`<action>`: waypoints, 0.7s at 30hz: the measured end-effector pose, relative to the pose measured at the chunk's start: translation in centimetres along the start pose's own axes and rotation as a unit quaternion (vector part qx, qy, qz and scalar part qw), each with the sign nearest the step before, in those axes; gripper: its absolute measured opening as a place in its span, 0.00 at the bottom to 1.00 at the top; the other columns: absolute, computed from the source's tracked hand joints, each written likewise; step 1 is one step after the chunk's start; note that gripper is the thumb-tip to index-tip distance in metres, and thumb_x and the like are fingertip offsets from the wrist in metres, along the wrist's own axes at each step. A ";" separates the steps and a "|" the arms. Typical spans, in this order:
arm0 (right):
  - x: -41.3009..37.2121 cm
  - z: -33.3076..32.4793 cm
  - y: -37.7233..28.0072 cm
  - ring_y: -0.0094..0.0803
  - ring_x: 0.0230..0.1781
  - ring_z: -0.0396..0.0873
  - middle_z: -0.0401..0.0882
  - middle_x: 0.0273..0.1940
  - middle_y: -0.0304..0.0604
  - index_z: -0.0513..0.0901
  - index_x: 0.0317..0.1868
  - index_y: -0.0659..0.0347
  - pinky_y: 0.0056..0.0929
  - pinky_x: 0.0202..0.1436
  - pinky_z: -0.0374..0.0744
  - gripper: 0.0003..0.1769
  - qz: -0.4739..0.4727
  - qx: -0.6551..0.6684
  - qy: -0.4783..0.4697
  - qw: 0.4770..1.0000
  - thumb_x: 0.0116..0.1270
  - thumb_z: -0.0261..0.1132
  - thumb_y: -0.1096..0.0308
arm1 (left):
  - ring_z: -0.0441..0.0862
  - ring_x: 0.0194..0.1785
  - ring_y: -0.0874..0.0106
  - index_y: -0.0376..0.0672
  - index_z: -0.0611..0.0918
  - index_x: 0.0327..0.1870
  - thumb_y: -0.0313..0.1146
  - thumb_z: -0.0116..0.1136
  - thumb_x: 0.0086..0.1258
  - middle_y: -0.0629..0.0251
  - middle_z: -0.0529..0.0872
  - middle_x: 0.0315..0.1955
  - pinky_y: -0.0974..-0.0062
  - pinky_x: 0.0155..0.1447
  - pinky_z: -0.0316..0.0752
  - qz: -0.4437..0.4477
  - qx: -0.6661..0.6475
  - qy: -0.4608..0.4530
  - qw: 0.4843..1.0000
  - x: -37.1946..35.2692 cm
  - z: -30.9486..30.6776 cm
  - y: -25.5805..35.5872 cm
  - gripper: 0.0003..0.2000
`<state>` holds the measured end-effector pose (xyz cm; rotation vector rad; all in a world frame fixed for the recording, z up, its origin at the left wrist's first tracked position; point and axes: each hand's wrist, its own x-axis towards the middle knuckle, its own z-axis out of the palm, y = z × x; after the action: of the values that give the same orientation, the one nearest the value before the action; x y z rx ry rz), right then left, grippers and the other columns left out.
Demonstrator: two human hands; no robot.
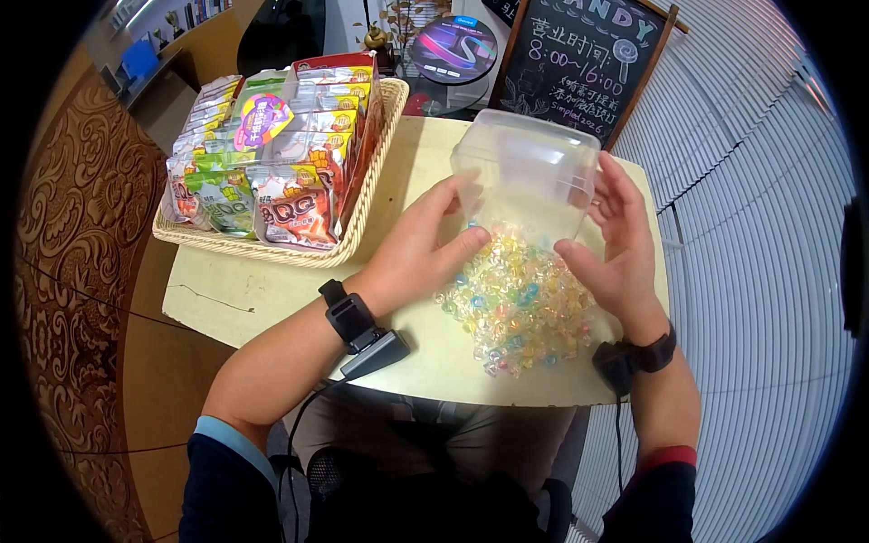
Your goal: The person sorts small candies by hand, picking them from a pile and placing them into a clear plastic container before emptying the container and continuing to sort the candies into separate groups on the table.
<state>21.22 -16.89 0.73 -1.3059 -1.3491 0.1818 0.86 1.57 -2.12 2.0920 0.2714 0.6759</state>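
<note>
Left hand (412, 244) and right hand (625, 249) clasp opposite sides of clear, boxy plastic container (529, 167), apparently steadying its tilt by small, translucent multicoloured pieces (520, 312) near pale-yellow bench's (421, 366) front edge.

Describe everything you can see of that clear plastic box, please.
The clear box looks like thin, colorless plastic, slightly cloudy, with rounded corners and a raised band near its right side. It is tilted over the table, between the left hand and the right hand, one at each side. Its lower part overlaps a heap of shiny pastel beads; its mouth seems to face them, though I can't see it clearly. No lid or label is visible on it.
</note>
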 end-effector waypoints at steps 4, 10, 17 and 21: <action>-0.3 0.8 -0.5 0.41 0.74 0.77 0.71 0.76 0.56 0.56 0.88 0.67 0.40 0.81 0.75 0.57 0.049 0.066 -0.036 0.996 0.64 0.81 0.76 | 0.88 0.56 0.69 0.32 0.69 0.81 0.40 0.57 0.89 0.51 0.85 0.65 0.67 0.64 0.83 -0.070 -0.114 -0.004 0.991 0.1 -0.1 -0.2 0.28; -0.3 1.0 0.0 0.43 0.74 0.78 0.72 0.77 0.57 0.61 0.86 0.66 0.39 0.78 0.79 0.52 0.035 -0.013 -0.058 0.998 0.66 0.80 0.73 | 0.87 0.41 0.75 0.33 0.79 0.74 0.38 0.48 0.91 0.62 0.91 0.41 0.76 0.46 0.83 -0.119 -0.031 0.017 0.992 0.5 -0.8 -0.7 0.22; 0.5 0.6 -1.3 0.48 0.68 0.79 0.74 0.75 0.57 0.82 0.72 0.58 0.42 0.69 0.81 0.33 -0.177 -0.237 -0.051 0.954 0.64 0.76 0.75 | 0.82 0.29 0.78 0.35 0.76 0.78 0.35 0.48 0.88 0.67 0.86 0.33 0.78 0.36 0.79 -0.161 -0.090 0.050 0.982 0.7 -0.9 -1.2 0.23; 0.1 0.6 -0.8 0.51 0.68 0.79 0.78 0.72 0.56 0.86 0.66 0.59 0.44 0.71 0.80 0.27 -0.110 -0.239 -0.090 0.960 0.65 0.75 0.74 | 0.80 0.27 0.79 0.40 0.65 0.85 0.33 0.49 0.85 0.67 0.84 0.31 0.77 0.32 0.78 -0.228 -0.100 0.087 0.965 1.1 -1.0 -0.1 0.29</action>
<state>20.33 -16.80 1.21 -1.5469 -1.7559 -0.1975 1.20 2.80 -1.36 1.6945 0.7279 0.5770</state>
